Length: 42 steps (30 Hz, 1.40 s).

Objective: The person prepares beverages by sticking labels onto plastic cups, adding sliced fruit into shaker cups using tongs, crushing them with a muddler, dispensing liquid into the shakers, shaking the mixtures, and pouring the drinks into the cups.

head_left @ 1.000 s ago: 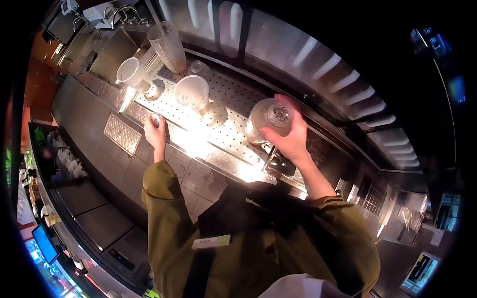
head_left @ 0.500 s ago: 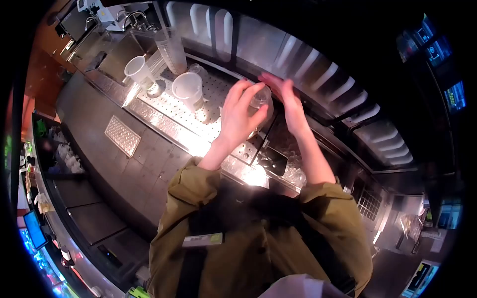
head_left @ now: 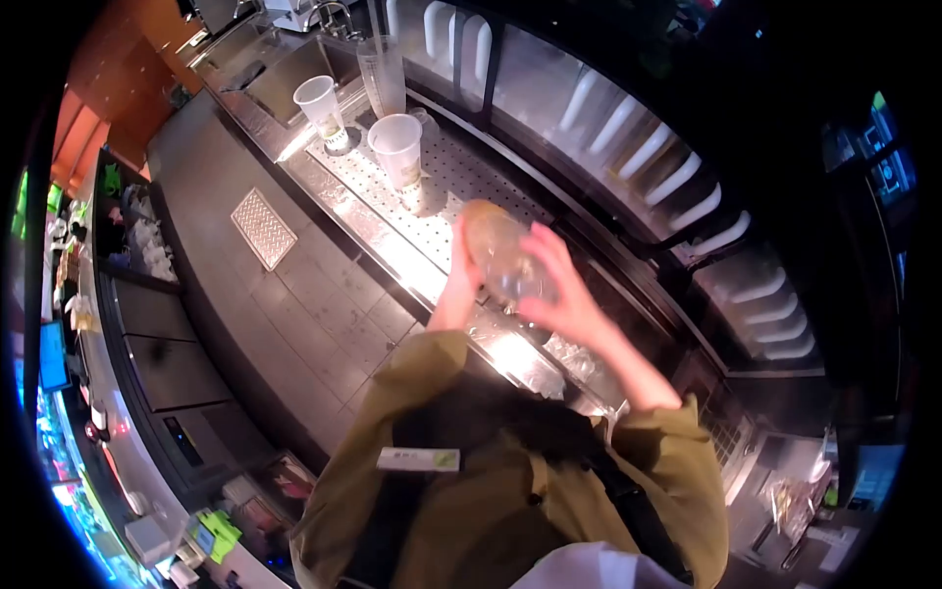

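The one container (head_left: 507, 260) was clear, rounded and tilted, amber-tinged at its upper end and blurred; it was held between two hands, above the end of the perforated tray (head_left: 469, 175) farther from the sink (head_left: 302, 79); the left hand (head_left: 461, 282) cupped one side, the right hand (head_left: 567, 296) held the other with its fingers spread; two translucent cups (head_left: 396, 145) and one tall measuring jug (head_left: 384, 80) stood upright toward the tray's sink end.

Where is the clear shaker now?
In the head view, the clear shaker is near the centre, between the left hand and right hand, below-right of the nearest cup.
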### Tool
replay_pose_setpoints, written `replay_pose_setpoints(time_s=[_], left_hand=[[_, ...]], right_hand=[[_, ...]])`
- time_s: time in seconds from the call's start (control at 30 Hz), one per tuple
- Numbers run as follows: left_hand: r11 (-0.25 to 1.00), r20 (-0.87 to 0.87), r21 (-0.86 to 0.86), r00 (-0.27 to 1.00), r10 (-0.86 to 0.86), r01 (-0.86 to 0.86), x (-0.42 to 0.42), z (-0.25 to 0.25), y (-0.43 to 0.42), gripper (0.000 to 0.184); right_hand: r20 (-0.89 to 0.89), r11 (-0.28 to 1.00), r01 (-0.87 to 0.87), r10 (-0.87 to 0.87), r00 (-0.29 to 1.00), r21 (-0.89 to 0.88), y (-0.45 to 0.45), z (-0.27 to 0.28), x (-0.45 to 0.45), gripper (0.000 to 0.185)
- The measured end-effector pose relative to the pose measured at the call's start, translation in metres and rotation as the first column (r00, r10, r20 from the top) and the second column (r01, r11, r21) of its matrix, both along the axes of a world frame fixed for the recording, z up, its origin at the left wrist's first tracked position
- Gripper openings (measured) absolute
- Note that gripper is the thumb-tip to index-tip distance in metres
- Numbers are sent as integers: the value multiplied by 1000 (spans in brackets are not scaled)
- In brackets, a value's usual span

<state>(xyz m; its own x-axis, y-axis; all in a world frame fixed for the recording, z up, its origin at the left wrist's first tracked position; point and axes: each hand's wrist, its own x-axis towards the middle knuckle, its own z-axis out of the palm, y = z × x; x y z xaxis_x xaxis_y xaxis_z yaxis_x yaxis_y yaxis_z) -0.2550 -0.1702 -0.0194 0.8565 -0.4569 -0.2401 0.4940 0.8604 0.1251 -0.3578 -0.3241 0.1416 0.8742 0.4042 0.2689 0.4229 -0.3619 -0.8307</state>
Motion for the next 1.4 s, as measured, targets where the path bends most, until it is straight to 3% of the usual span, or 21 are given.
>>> replay_pose_setpoints(time_s=[0.03,0.1,0.2,0.27,0.33,0.43,0.5,0.57,0.63,0.73,0.8,0.83,0.9,0.97,1.07,1.1,1.13,1.2,1.33,1.37,1.4], left_hand=[[948,-68,302,989,129,-103,-32,79,8,70],[794,-65,580,961,268,-182,-62,151,27,70],[834,576,115,720,387,-540,-124,215,44,86],[906,376,-30,835,402,-423,-137,260,73,77],[860,76,141,872,484,-490,-148,267,93,75],[394,486,600,709,512,-696,-140,258,105,69],[713,758,313,617,211,-628,-142,269,122,60],[385,846,386,488,216,-838,-115,250,154,61],[21,849,454,440,292,-891,-121,229,177,65],[680,919,87,322,227,-728,-169,282,138,58],[683,882,113,389,266,-721,-160,297,156,55],[488,799,274,479,364,-829,-133,307,166,54],[309,664,492,581,472,-814,-154,293,178,55],[356,681,477,594,428,-804,-182,316,176,57],[774,842,-35,399,364,-632,-165,284,205,67],[799,803,-47,453,387,-599,-159,279,216,71],[678,729,64,498,469,-732,-143,280,225,67],[648,513,434,763,394,-626,-116,272,264,73],[748,858,-135,301,417,-650,-163,278,224,74],[760,855,-195,273,442,-620,-172,283,213,71],[697,812,6,411,416,-717,-157,284,221,69]], right_hand=[[93,998,-46,42,995,42,-5,-3,-24,83],[278,969,-199,154,948,143,-6,0,-65,89],[274,729,-519,441,855,446,15,-21,-78,107],[315,579,-609,532,786,542,30,-27,-82,112],[413,572,-659,514,752,487,37,-18,-97,107],[594,574,-728,455,664,375,58,3,-92,98],[306,466,-554,506,806,690,88,8,-102,78],[70,460,-347,518,853,817,100,17,-103,71],[350,604,-489,342,872,630,116,50,-65,87],[569,649,-577,259,780,496,140,68,-53,93],[638,662,-607,246,730,440,153,67,-62,94],[651,673,-617,260,713,408,150,68,-58,94],[561,659,-589,294,774,468,160,42,-96,93],[454,600,-548,318,832,583,191,9,-98,93],[574,584,-570,205,793,578,204,42,-79,84],[622,600,-578,165,766,553,197,58,-94,80],[572,647,-547,202,795,532,197,59,-92,82],[442,699,-501,287,850,510,198,55,-94,87],[491,527,-577,310,814,624,199,49,-120,87],[549,606,-600,299,781,523,199,57,-109,89],[608,673,-609,290,739,419,199,66,-99,92]])
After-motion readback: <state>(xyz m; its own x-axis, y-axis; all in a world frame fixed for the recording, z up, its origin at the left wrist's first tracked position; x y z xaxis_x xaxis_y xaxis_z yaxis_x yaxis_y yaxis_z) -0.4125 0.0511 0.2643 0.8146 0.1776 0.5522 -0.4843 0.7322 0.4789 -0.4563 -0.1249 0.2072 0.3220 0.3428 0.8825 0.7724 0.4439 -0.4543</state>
